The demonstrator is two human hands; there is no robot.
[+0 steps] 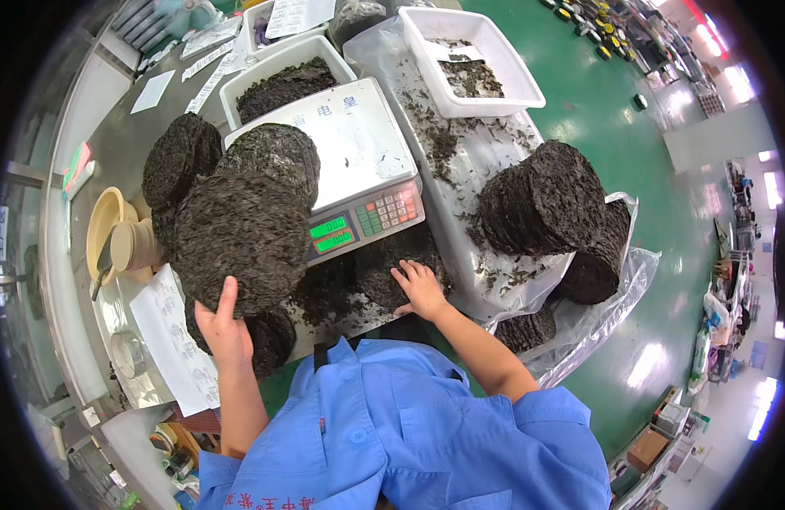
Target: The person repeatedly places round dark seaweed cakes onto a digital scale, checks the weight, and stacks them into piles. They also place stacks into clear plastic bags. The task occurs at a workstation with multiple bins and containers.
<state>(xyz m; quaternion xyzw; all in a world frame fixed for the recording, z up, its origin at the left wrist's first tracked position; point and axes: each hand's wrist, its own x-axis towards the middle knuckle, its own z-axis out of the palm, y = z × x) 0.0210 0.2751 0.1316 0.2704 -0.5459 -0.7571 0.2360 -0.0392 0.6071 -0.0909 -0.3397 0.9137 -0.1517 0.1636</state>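
My left hand (227, 333) grips the near edge of a round, dark dried seaweed cake (240, 242). The cake is tilted up and slightly blurred, and part of my fingers is hidden behind it. Another seaweed cake (278, 153) lies behind it, overlapping the left part of the white digital scale (363, 144). My right hand (422, 291) rests with fingers spread on a flat seaweed cake (392, 268) in front of the scale's keypad. To the left, a stack of cakes (180, 157) leans beside the scale. More cakes (272, 340) lie just right of my left wrist.
A white tub of seaweed bits (286, 89) stands behind the scale, and a white tray (486, 106) sits at the back right. Stacked cakes (541, 200) lie on plastic sheeting (443, 191) to the right. A yellow basin (106, 212) and paper sheets (167, 319) are at left.
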